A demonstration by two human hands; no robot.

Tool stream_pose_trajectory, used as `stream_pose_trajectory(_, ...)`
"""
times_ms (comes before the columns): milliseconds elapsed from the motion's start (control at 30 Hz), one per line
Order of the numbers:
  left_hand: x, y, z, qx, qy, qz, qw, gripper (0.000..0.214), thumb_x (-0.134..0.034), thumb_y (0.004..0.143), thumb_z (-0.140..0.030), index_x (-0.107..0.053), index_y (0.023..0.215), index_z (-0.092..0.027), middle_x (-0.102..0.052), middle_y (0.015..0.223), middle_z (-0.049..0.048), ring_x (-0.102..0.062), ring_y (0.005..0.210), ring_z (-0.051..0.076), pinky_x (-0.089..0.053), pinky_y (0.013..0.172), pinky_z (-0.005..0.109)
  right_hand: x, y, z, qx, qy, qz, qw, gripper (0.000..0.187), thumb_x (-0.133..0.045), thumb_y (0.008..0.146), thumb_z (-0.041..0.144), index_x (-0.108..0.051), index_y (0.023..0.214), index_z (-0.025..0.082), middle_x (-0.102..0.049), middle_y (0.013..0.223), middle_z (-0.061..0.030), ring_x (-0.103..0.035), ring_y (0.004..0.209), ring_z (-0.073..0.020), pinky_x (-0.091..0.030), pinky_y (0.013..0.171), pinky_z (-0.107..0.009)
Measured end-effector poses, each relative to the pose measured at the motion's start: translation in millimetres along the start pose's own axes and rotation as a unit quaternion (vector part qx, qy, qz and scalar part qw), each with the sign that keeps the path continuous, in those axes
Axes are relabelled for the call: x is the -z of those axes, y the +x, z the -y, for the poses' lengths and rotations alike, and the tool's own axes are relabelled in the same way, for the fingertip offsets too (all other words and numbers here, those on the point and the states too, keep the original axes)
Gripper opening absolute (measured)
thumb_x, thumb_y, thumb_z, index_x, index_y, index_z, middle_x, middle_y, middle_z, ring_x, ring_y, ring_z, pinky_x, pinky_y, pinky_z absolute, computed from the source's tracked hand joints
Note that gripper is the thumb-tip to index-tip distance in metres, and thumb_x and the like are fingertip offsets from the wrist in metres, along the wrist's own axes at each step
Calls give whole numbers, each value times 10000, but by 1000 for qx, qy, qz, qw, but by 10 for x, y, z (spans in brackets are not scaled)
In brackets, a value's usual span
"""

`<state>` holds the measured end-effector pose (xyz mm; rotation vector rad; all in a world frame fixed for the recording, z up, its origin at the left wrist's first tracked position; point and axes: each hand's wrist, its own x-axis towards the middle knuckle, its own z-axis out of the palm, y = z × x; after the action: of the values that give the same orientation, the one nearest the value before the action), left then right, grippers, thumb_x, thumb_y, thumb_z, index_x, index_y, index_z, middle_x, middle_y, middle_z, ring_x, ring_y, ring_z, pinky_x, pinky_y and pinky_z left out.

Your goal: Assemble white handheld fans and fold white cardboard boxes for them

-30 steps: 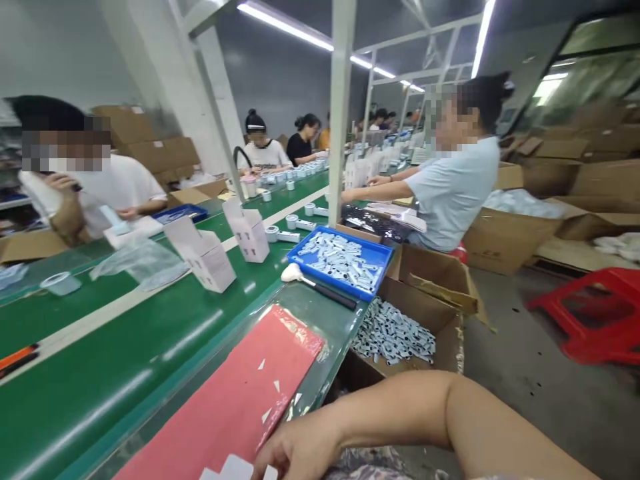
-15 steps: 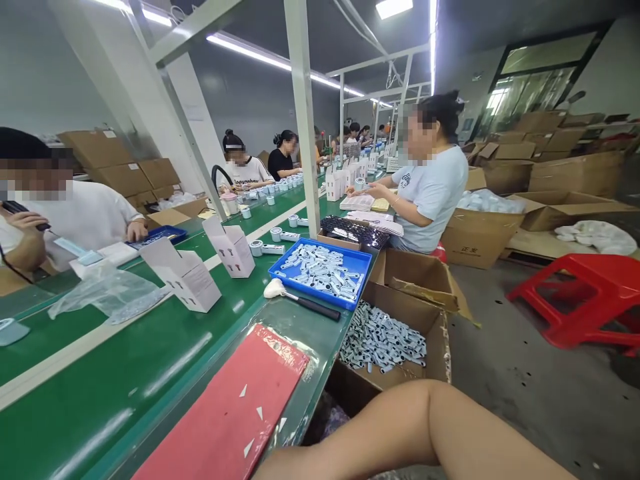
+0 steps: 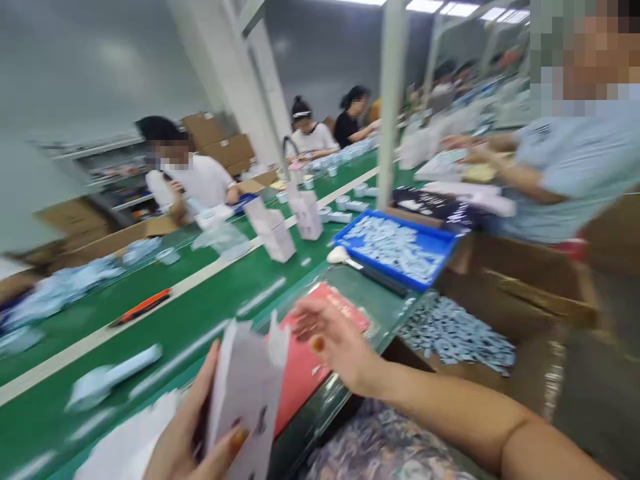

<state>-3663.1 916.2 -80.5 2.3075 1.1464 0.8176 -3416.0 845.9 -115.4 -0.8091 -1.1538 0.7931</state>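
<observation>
My left hand (image 3: 200,433) grips a white printed paper box (image 3: 247,407) with its top flaps standing up, at the bottom middle of the view. My right hand (image 3: 335,340) is just right of the flaps, over a red mat (image 3: 305,367). Its fingers are slightly curled and apart, with nothing seen in them, though the picture is blurred. To the left of the box a white pile (image 3: 130,440), perhaps folded paper, lies at the table edge. A pale blue long-handled part (image 3: 115,377) rests on the green belt (image 3: 200,310).
A blue tray (image 3: 400,250) of small pale parts stands ahead, with a white-headed mallet (image 3: 367,270) before it. Two upright white boxes (image 3: 275,237) and an orange cutter (image 3: 143,307) lie on the belt. A carton of parts (image 3: 465,333) is at right; co-workers sit around.
The view has swung left. My left hand has come into sight holding a white box, and my right hand has risen into view over the red mat.
</observation>
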Motion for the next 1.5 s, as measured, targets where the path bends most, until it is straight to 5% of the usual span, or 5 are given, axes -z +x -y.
stream_pose_trajectory(200, 105, -109, -359, -18, -109, 45, 993, 913, -736, 853, -422, -287, 1642, -327, -455, 1641, 74, -479, 1474, 373, -429, 1212, 524, -223, 29, 198, 268, -158, 15, 950, 393, -598, 1030, 335, -596, 1420, 294, -729, 1189, -109, -695, 1090, -237, -593, 920, -398)
stream_pose_trajectory(433, -110, -86, -326, -133, -34, -64, 989, 1019, -796, 783, -290, -258, 1647, -327, -614, 1470, 121, -689, 1183, 327, -570, 1002, 440, -369, 63, 81, 205, -16, 3, 979, 457, -474, 1087, 347, -439, 1543, 339, -646, 908, -27, -623, 762, -154, -559, 667, -268)
stream_pose_trajectory(900, -186, 345, -412, -366, 47, -94, 925, 982, -703, 820, -108, -234, 1634, -391, -582, 1373, 139, -661, 1098, 259, -585, 772, 357, -319, 346, 123, 72, 13, 6, 997, 121, -677, 967, 339, -708, 925, 230, -693, 1281, -103, -654, 1248, -252, -574, 989, -408)
stream_pose_trajectory(1167, -196, 541, -374, -400, 11, -188, 897, 718, -820, 745, -195, -493, 1377, -290, -608, 1178, 89, -656, 1041, 252, -577, 824, 376, -283, 404, 196, 122, 30, 64, 990, 472, -452, 1075, 326, -459, 1546, 323, -487, 1607, -80, -505, 1463, -241, -468, 1196, -461)
stream_pose_trajectory(1500, -354, 420, -646, -44, -488, -115, 864, 259, -756, 873, -478, -645, 953, -257, -671, 1137, 54, -644, 1081, 239, -538, 927, 369, -51, 560, 29, 297, -183, 115, 930, 841, -661, 888, 701, -427, 1585, 293, -570, 1441, -139, -577, 1338, -298, -501, 1138, -460)
